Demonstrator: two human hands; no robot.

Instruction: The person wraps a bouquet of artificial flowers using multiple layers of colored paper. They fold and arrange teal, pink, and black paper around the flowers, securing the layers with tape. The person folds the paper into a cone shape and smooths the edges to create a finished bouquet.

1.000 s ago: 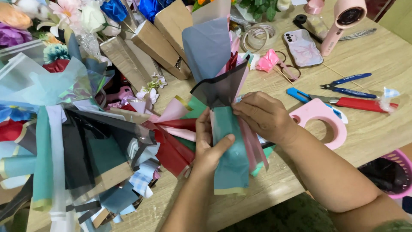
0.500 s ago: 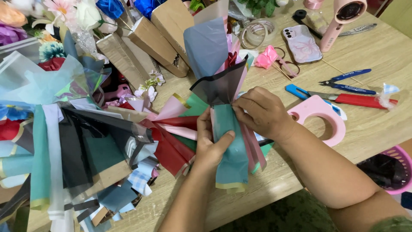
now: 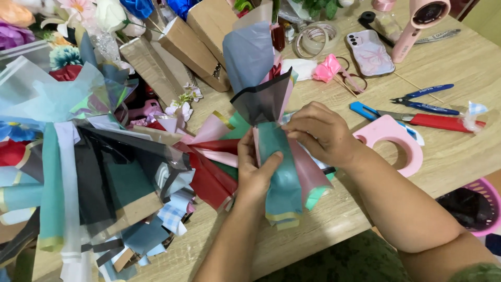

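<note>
A small bouquet wrap [image 3: 279,172] of teal, pink, black and grey-blue paper sheets stands over the wooden table [image 3: 459,151]. My left hand [image 3: 255,172] grips its lower teal stem part from the left, thumb across the front. My right hand [image 3: 321,133] pinches the gathered waist of the wrap from the right, where the black and grey-blue sheets [image 3: 255,68] fan upward. Pink paper [image 3: 310,175] hangs below my right hand.
A heap of loose wrapping sheets [image 3: 104,172] fills the left. Brown paper bags [image 3: 172,47] and artificial flowers lie behind. On the right are a pink tape dispenser [image 3: 394,141], blue pliers [image 3: 422,99], a red-handled cutter [image 3: 433,120], a phone [image 3: 370,52] and a pink basket [image 3: 477,206].
Both hands keep their hold on the wrap; the fingers of my right hand have shifted slightly at the waist. Nothing else has moved.
</note>
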